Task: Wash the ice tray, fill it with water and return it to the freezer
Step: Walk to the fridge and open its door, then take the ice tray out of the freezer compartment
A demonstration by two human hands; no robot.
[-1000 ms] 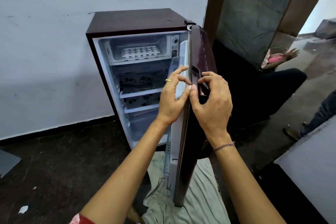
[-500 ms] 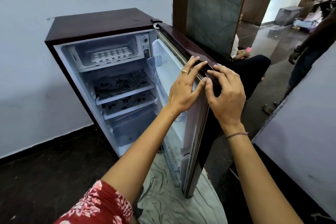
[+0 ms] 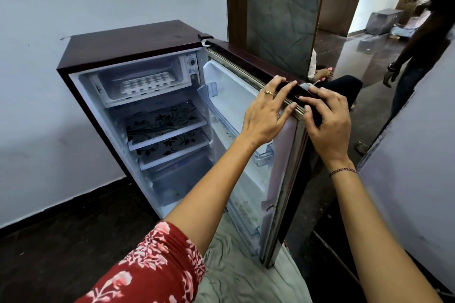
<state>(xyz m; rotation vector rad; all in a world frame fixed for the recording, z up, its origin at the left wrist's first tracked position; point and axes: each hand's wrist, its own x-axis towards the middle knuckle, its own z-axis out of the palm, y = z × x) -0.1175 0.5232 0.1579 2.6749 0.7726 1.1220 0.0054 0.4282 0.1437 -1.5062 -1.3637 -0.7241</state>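
The small maroon fridge point(image 3: 128, 42) stands open against the wall. A white ice tray point(image 3: 147, 82) lies in the freezer compartment point(image 3: 108, 91) at the top, untouched by either hand. The fridge door point(image 3: 283, 155) is swung wide to the right. My left hand point(image 3: 266, 115) rests on the door's top corner with its fingers laid fairly straight over the edge. My right hand point(image 3: 327, 125) grips the same corner from the outer side, fingers curled over the edge.
Two patterned glass shelves point(image 3: 165, 123) and a drawer sit below the freezer. A crumpled pale cloth point(image 3: 229, 265) lies on the dark floor under the door. A seated person point(image 3: 344, 86) is behind the door, another person point(image 3: 418, 51) stands at right, beside a pale panel point(image 3: 406, 179).
The door has swung further open to the right with both hands on its top corner. My view has shifted left and closer, so the fridge interior shows more fully.
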